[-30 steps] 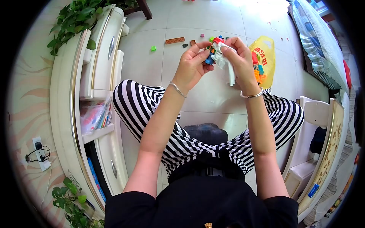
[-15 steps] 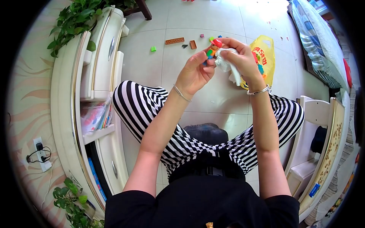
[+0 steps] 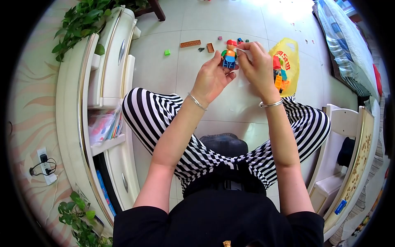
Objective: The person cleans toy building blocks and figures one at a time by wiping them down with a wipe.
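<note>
My left hand (image 3: 211, 77) is closed on a toy figure (image 3: 229, 57) with a red cap, a green sleeve, an orange and blue front and dark blue legs. The figure is upright, its front towards me. Close beside it on the right, my right hand (image 3: 257, 65) is pinched on a white tissue (image 3: 241, 51). Only a little of the tissue shows at the fingertips, against the figure's side; the hand covers the rest.
Beyond my hands, a brown strip (image 3: 190, 43), a brown tray-like piece (image 3: 210, 48), a green block (image 3: 167, 52) and a pink block (image 3: 220, 38) lie on the tiled floor. A yellow bag (image 3: 291, 61) with colourful toy pieces (image 3: 280, 78) lies right. A white cabinet (image 3: 111, 57) stands left.
The toy figure has turned to face me and stands more upright in my left hand. The tissue, earlier bunched and hanging below my right hand, is now mostly hidden.
</note>
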The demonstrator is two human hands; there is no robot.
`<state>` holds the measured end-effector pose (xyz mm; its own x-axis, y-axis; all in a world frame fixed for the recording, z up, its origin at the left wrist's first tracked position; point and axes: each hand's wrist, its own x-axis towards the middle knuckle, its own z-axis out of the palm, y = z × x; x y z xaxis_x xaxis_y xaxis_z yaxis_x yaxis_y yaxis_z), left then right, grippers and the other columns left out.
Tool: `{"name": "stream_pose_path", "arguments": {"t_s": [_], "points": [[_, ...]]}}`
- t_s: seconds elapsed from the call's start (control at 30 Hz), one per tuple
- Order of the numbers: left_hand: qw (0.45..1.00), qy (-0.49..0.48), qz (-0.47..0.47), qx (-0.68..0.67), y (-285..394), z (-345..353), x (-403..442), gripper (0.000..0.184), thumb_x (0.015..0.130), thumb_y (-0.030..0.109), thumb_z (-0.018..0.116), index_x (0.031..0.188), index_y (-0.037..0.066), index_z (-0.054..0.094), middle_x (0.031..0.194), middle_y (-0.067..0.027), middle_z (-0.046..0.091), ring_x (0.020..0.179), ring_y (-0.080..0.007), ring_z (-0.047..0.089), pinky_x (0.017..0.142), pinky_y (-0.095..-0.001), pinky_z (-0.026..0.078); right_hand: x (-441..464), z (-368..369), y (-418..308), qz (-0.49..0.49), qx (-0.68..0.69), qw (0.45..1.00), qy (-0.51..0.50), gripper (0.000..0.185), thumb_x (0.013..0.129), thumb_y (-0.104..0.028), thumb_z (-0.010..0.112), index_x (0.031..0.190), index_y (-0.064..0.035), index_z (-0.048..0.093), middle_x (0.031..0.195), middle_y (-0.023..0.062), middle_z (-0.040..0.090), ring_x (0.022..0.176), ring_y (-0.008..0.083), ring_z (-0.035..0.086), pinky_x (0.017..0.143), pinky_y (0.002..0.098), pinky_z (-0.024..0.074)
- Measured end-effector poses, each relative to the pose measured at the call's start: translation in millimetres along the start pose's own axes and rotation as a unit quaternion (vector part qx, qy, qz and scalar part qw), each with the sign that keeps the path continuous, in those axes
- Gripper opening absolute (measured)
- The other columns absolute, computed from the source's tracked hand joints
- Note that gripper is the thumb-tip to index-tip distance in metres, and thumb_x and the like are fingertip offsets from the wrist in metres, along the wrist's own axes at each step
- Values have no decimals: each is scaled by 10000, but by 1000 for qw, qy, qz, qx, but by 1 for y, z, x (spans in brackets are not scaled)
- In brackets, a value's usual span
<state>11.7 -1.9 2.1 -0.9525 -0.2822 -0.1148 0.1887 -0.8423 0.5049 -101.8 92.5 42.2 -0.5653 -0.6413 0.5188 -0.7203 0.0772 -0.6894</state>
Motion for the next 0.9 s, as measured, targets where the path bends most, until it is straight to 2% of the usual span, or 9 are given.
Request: {"name": "stream_pose_path", "arguments": {"t_s": [0.07,0.13,0.23,0.33,0.43,0.53,0.6,0.73,0.9], "points": [[1000,0,-4,-6,0,3,1,359,962,407,449,1167,115,494,1036,4,561,920,-113,520,836,-300,418,1,-5,-3,6,6,1000,17,79,776,-66,626,842,-33,598,806,108,619,708,261,608,644,336,487],[999,19,-12,-49,-1,8,-1,276,975,356,443,1066,121,555,965,-1,578,896,-143,539,785,-305,416,2,-6,-10,13,14,999,30,87,775,-69,627,847,-35,592,814,109,620,726,269,614,653,346,488],[999,31,17,-3,-7,8,5,312,976,377,430,1090,113,548,992,-3,570,946,-144,519,806,-307,407,1,-1,-15,-90,5,996,-15,115,771,-72,628,864,-42,567,831,113,615,730,295,610,659,361,487],[999,-2,-8,-47,-5,-3,3,380,974,398,414,1211,106,471,1091,-14,548,1010,-132,496,883,-311,398,2,1,4,-72,-41,997,7,109,767,-67,623,858,-42,568,798,110,599,711,297,599,634,363,480],[999,21,-3,-44,-2,1,2,424,980,411,388,1269,106,446,1102,-7,546,1013,-131,494,911,-316,388,1,-3,5,-50,-41,998,24,110,760,-52,623,851,-34,565,791,106,584,689,291,593,594,364,471],[999,21,16,-40,-7,-7,8,462,978,434,375,1300,107,430,1157,-12,540,1036,-136,486,938,-327,370,-5,-1,3,-91,-25,995,18,110,764,-42,631,844,-30,558,799,101,584,670,276,590,583,361,471],[999,11,33,-27,-6,-4,7,474,976,448,371,1300,108,432,1193,-19,529,1054,-140,481,952,-331,363,-14,4,-4,-104,-8,994,-32,108,770,-37,630,847,-32,554,794,99,583,664,268,590,584,355,472],[997,21,58,-42,-3,3,4,496,971,468,365,1304,106,431,1288,-36,488,1110,-152,463,994,-335,333,-23,6,4,-48,-21,998,-37,107,775,-41,631,852,-30,557,804,97,575,664,259,595,587,347,479],[996,4,65,-58,-7,7,6,489,966,464,384,1294,106,436,1257,-40,503,1145,-169,464,984,-351,350,-20,-1,-9,-43,-3,998,-44,104,769,-18,630,850,-21,565,805,97,576,668,244,595,592,325,475]]}}
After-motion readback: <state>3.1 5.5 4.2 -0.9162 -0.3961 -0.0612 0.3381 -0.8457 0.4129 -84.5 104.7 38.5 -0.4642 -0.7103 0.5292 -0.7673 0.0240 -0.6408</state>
